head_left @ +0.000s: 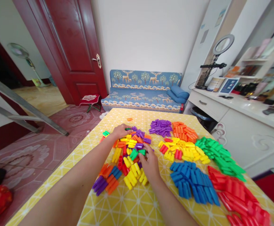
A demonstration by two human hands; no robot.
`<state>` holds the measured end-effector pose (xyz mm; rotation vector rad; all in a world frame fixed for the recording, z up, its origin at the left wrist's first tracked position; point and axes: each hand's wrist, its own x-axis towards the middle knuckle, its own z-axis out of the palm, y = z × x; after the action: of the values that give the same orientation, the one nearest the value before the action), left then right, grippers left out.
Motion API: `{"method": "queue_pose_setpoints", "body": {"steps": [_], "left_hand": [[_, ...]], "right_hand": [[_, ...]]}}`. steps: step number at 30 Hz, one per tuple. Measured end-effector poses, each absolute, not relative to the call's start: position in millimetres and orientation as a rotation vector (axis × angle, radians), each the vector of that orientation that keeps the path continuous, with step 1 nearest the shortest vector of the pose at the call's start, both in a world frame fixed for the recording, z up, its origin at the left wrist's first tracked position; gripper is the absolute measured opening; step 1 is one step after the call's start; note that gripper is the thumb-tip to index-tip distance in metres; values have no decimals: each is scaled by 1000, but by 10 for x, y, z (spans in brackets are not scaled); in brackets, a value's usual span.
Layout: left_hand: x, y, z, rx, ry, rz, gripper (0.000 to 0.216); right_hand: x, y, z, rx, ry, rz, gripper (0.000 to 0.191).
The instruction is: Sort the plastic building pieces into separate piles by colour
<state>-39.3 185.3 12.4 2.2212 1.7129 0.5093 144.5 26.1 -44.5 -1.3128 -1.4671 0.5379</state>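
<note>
No readable text or numbers, pale marking on a blue panel [229, 85], too blurred to tell

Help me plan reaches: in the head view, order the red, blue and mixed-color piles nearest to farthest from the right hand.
1. Mixed-color pile, touching the right hand.
2. Blue pile, to the hand's right.
3. Red pile, farther right, past the blue.

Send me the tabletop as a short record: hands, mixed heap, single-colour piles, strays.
left hand: far side of mixed heap, green piece at fingertips; grip unclear
right hand: right edge of heap, another green piece at fingertips; grip unclear
mixed heap: purple, orange, yellow, red, green, blue
single-colour piles: purple, orange, green, blue, red
yellow pile: red pieces among it
stray: orange piece beyond left hand
</note>
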Motion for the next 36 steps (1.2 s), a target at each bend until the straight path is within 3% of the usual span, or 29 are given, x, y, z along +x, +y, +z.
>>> {"method": "queue_pose_setpoints", "body": {"steps": [8,11,15,23,36], "left_hand": [[-453,1618,135,2302,1662,592,45],[-484,1525,166,2361,1569,623,41],[-647,1456,205,2410,1475,678,42],[-1176,1400,48,2115,1758,710,49],[-816,959,-113,2063,1890,770,61]], "right_hand": [[1343,700,79,-1499,-1691,258,24],[1229,939,172,-1517,-1793,100,26],[1133,1168,56,-1622,-1887,135,38],[1154,1152,-50,-1655,-1977,155,43],[1201,738,-116,-1584,-1873,205,47]]}}
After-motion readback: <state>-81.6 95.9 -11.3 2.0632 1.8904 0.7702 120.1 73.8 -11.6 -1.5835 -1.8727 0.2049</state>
